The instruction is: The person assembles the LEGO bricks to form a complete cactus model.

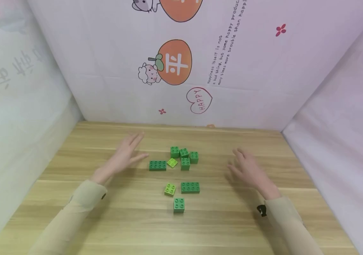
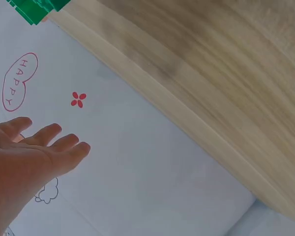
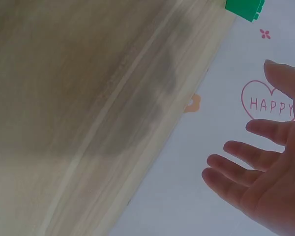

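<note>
Green bricks lie in the middle of the wooden table: a cluster of several small ones around a square brick [image 1: 185, 163], a long brick [image 1: 157, 165] and a thin lime piece [image 1: 172, 163] left of it. Nearer the front are a lime brick [image 1: 170, 189], another long brick [image 1: 190, 187] and a square brick [image 1: 179, 205]. My left hand [image 1: 122, 154], fingers spread and slightly blurred, hovers left of the bricks, holding nothing. On the right, my right hand [image 1: 248, 169] is also above the table with relaxed fingers and nothing in them.
The wooden table [image 1: 105, 226] is bordered by a white printed cloth [image 1: 121, 88] at the back and pale cloth walls at both sides. Green brick parts show at the upper edge of both wrist views.
</note>
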{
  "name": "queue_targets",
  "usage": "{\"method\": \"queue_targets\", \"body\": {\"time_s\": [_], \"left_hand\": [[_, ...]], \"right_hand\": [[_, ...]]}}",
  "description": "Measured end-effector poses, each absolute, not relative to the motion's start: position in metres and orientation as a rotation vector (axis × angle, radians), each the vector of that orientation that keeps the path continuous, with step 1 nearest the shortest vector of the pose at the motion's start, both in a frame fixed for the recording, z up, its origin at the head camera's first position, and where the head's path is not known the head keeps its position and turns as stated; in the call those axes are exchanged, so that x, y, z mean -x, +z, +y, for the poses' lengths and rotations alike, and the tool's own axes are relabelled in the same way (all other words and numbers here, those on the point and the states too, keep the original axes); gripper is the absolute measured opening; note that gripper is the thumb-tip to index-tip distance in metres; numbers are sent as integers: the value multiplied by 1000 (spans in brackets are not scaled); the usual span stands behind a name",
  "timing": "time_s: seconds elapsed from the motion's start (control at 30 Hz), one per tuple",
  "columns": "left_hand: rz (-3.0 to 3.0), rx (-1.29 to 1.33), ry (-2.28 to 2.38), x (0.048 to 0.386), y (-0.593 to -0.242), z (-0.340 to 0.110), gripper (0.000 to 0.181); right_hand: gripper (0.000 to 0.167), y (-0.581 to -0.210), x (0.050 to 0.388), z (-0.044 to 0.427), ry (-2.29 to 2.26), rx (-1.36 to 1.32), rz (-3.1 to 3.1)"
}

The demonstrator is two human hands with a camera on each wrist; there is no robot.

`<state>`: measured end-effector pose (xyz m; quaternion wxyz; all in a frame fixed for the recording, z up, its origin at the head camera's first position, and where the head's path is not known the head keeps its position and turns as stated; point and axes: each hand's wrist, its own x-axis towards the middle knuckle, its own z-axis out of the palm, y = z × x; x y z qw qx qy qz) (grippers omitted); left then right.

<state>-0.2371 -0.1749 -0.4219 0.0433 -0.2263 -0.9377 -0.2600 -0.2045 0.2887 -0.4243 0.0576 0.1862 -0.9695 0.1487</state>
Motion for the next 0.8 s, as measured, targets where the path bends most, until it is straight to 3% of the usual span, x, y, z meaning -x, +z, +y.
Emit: {"method": "queue_targets", "body": {"time_s": [0.23,0.8], "left_hand": [[-2836,708,-903,225,-421,-168,80],[-2815,838,-1022,196,-434,-153,67]], "right_hand": [[55,-431,199,281,476,-684,-2821],[51,-437,185,263,580,-735,-2873]]}}
